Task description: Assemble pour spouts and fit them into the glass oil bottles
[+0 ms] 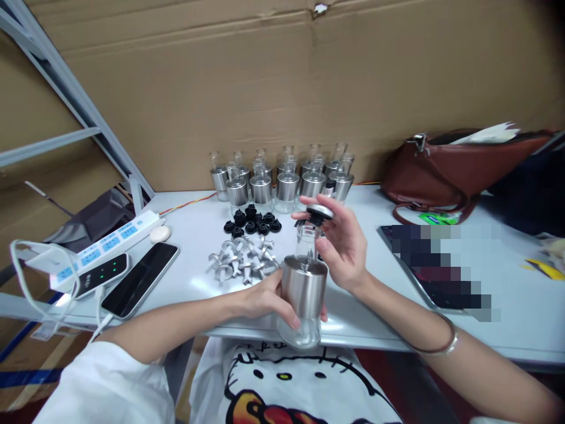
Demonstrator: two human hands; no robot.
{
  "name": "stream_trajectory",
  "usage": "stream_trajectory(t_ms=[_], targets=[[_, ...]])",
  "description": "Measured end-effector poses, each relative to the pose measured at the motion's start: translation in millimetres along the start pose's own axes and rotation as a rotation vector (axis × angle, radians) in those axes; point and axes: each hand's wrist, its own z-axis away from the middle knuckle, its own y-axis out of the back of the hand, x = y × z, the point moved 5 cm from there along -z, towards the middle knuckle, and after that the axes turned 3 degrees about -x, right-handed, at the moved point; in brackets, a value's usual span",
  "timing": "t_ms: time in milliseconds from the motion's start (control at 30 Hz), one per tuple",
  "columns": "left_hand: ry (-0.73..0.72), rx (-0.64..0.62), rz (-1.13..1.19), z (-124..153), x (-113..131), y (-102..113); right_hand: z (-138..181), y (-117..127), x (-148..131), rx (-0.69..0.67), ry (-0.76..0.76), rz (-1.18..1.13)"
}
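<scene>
The left hand (269, 297) is closed around the steel sleeve of the bottle (304, 291), fingers wrapped across its front. The bottle is upright, just above the near table (198, 227) edge, in front of the person's chest. The right hand (348, 247) pinches the cap (318, 213) between thumb and fingertips at the bottle neck. Metal parts (242, 262) lie just beyond the left hand; black stoppers (251, 222) lie behind them. A row of like bottles (282, 179) stands along the cardboard wall. A phone (140, 280) and power strip (106, 241) lie left; a bag (445, 171) rests right.
</scene>
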Motion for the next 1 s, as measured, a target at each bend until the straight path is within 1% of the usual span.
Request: stream_trajectory(t_ms=[133, 267, 367, 467, 600, 667, 800, 1000], targets=[[0.044, -0.007, -0.054, 1, 0, 0, -1, -2, -2, -0.043, 0.031, -0.012], [0.034, 0.003, -0.001, -1, -1, 0, -1, 1, 2, -0.065, -0.013, 0.038], [0.048, 0.036, 0.034, -3, -2, 1, 0, 0, 6, -0.087, -0.050, 0.005], [0.013, 0.044, 0.044, -4, 0, 1, 3, -7, 7, -0.138, -0.107, -0.090], [-0.023, 0.015, 0.069, -5, 1, 1, 9, -22, 3, -0.203, -0.173, -0.170], [-0.031, -0.008, 0.079, -6, 1, -1, 11, -26, 2, -0.190, -0.210, -0.176], [-0.045, -0.017, 0.106, -7, 1, -3, 13, -27, 3, -0.102, -0.290, -0.214], [-0.035, -0.016, 0.127, -8, 0, -3, 13, -26, 3, -0.031, -0.340, -0.220]])
